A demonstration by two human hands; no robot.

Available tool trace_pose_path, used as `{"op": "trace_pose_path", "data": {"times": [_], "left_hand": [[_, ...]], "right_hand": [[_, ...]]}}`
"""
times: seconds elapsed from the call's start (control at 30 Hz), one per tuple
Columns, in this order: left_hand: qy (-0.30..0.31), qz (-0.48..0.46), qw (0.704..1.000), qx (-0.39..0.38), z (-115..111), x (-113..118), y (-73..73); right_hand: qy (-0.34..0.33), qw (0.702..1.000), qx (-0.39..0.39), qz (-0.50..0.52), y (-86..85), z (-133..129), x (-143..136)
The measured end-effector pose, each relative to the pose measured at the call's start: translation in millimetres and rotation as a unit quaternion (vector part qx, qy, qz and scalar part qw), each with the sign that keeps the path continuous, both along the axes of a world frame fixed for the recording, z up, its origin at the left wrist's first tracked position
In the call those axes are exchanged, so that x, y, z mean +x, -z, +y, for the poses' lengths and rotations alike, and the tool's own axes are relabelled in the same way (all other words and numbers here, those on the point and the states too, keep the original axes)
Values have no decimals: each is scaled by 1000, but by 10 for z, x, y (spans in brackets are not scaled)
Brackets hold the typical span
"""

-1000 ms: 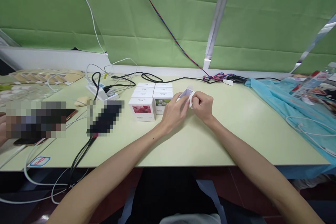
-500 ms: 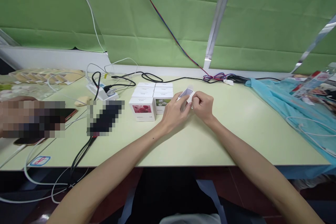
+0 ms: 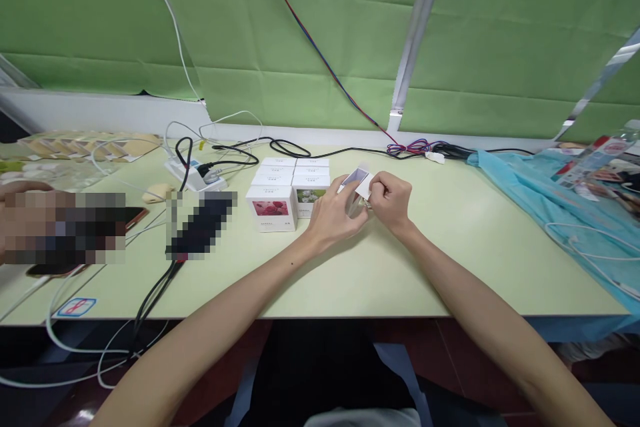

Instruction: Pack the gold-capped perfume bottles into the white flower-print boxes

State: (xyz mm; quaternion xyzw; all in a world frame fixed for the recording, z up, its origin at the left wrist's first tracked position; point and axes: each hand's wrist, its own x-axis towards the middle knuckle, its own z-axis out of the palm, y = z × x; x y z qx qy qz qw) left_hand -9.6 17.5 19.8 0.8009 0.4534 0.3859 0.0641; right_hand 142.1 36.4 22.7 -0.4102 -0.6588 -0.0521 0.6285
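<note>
My left hand (image 3: 327,217) is curled around a small white cardboard box (image 3: 365,187) whose top is open, showing a pale lilac inside. On the box's right side my right hand (image 3: 393,199) is closed in a fist-like pinch at the edge or flap; what lies inside its fingers is hidden. Just left of my hands stand several closed white boxes in two rows. The front one (image 3: 274,219) bears a picture of red flowers, and a neighbour (image 3: 305,196) shows white flowers.
At left a power strip (image 3: 193,177) with plugs and black cables lies behind a blurred dark device (image 3: 203,227). Another person's hand (image 3: 20,220) is over a phone at far left. A blue plastic sheet (image 3: 525,193) and a bottle (image 3: 600,153) occupy the right.
My right hand has shifted slightly right, and more of the box's side or flap shows between my hands. My left thumb has moved a little lower. The closed boxes stay put.
</note>
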Motion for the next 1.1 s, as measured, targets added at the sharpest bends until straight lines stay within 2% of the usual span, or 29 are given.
{"op": "trace_pose_path", "data": {"times": [0.1, 0.23, 0.37, 0.5, 0.87, 1.1], "left_hand": [[-10, 10, 1000, 3, 11, 15, 27], [-8, 5, 1000, 7, 39, 18, 51], [1, -6, 1000, 15, 58, 7, 55], [1, -5, 1000, 25, 55, 5, 61], [6, -10, 999, 31, 4, 7, 56], [7, -23, 999, 29, 10, 12, 65]], "right_hand": [[9, 999, 19, 24, -27, 7, 38], [56, 996, 46, 41, -47, 68, 140], [95, 993, 43, 57, -26, 172, 260], [101, 993, 24, 60, 0, 235, 318], [63, 992, -111, -11, 114, 202, 468], [19, 976, -192, -105, 134, 235, 529]]}}
